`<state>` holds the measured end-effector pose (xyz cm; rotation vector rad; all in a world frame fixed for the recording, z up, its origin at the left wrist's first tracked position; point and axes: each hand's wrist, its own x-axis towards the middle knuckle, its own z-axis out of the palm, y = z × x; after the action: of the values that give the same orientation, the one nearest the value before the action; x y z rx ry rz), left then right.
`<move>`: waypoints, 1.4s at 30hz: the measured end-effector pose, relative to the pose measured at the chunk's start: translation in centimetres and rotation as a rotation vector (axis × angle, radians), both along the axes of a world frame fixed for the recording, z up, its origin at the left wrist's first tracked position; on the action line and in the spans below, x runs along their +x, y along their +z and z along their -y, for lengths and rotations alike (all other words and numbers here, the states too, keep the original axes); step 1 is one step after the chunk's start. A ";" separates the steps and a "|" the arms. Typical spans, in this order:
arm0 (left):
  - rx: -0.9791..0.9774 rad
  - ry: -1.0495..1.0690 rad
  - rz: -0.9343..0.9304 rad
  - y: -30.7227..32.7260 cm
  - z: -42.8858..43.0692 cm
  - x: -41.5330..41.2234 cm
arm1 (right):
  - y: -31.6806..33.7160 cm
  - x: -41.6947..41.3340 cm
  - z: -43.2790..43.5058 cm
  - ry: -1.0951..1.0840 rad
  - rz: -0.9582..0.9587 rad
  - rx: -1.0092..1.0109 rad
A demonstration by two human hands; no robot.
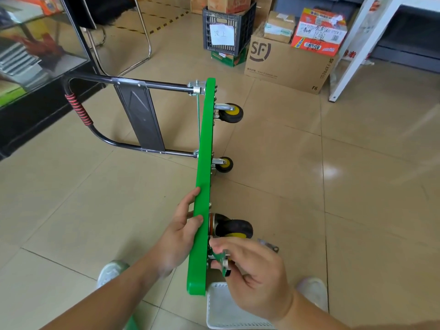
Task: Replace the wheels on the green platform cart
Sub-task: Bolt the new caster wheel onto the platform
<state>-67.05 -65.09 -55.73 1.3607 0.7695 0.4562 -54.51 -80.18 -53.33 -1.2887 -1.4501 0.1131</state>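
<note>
Right hand [257, 275] pinches a fitting [220, 257] (green); left hand [179, 234] holds the cart [202, 167]

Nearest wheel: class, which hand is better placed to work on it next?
Probably right: the right hand pinches a green piece beside that wheel; the left hand grips the cart's edge.

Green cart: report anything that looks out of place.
The green cart stands tipped on its side edge, wheels pointing sideways, gripped by the left hand. A loose metal piece lies on the floor beside the nearest wheel.
</note>
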 end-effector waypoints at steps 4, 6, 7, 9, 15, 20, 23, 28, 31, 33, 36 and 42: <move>0.010 -0.004 -0.008 0.2 0.0 0.0 | -0.6 -0.2 0.2 -0.008 0.021 0.029; 0.006 -0.003 -0.010 0.2 0.0 0.0 | -0.6 -0.2 0.1 0.000 0.023 0.038; 0.005 -0.004 -0.011 0.2 0.0 0.0 | -0.6 -0.2 0.0 0.004 0.020 0.040; 0.013 -0.010 -0.014 0.1 0.0 -0.1 | -0.5 -0.1 -0.2 0.009 0.006 0.046; 0.024 -0.015 -0.011 0.1 -0.1 -0.1 | -0.7 -0.3 -0.5 -0.018 0.007 0.079; 0.034 -0.024 -0.035 0.3 -0.1 -0.1 | -1.0 -0.3 -0.6 0.004 -0.008 0.045; 0.032 -0.014 -0.030 0.2 -0.1 0.0 | -1.3 -0.5 -0.9 0.039 -0.018 0.019; 0.031 -0.012 -0.047 -0.2 -0.2 -0.1 | 0.0 0.7 -4.5 -0.126 -0.128 -0.056; 0.024 -0.024 -0.053 -0.2 -0.2 -0.2 | 1.5 2.2 -7.7 -0.127 -0.562 -0.358; 0.027 -0.028 -0.059 -0.2 -0.3 -0.2 | 1.6 2.9 -8.5 -0.072 -0.637 -0.444; 0.038 -0.028 -0.063 -0.2 -0.3 -0.2 | 2.1 2.9 -7.6 -0.050 -0.633 -0.392; 0.031 -0.023 -0.038 -0.5 -0.3 -0.2 | 3.4 1.9 -3.1 -0.053 -0.337 -0.131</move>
<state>-67.28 -64.82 -56.21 1.4096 0.7803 0.4267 -52.65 -77.08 -49.94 -1.3399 -1.1341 0.3776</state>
